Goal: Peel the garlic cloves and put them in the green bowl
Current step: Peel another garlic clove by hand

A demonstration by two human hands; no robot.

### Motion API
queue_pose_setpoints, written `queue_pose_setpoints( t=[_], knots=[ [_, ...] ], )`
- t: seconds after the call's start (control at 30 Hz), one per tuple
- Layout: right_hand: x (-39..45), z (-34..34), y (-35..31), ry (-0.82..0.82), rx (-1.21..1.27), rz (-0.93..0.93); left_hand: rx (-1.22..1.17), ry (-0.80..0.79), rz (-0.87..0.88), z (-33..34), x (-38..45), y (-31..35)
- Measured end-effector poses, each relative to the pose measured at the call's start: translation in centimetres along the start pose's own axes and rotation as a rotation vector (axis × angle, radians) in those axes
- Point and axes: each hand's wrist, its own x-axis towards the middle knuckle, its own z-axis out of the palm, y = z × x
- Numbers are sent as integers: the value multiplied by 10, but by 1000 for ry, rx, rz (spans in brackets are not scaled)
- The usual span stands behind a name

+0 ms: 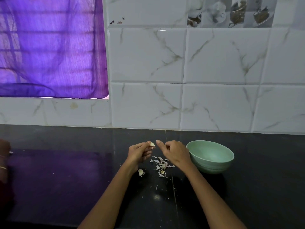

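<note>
My left hand (140,152) pinches a pale garlic clove (152,144) between thumb and fingertips above the dark counter. My right hand (175,152) hovers just right of the clove with its fingers curled and the thumb pointing toward the clove; whether it holds a scrap of skin is unclear. The green bowl (212,161) stands on the counter right behind my right hand; its visible inside looks bare. A heap of papery garlic skins (161,165) lies beneath my hands. One unpeeled clove (140,172) rests on the counter beside my left wrist.
The black counter (66,179) runs to a white marbled tile wall (181,80). A purple curtain (49,47) covers a window at the upper left. Another person's arm with bangles (4,162) shows at the left edge. Small crumbs of skin (156,187) dot the counter.
</note>
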Motion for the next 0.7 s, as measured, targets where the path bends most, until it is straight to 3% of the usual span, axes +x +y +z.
queue_pose_setpoints(
  t=[0.3, 0.43, 0.53, 0.6, 0.7],
  knots=[
    [4, 13, -1, 26, 254, -217, 91, -42, 26, 3, 4, -5],
    [7, 14, 3, 95, 342, -157, 250, -48, 167, 1, 7, -9],
    [8, 14, 3, 87, 438, -128, 443, 78, 331, -3, 11, -13],
    [7, 13, 2, 90, 513, -119, 455, 154, 365, -8, 13, -13],
    [6, 11, 2, 93, 568, -92, 453, 130, 352, -11, 15, -11]
  ],
)
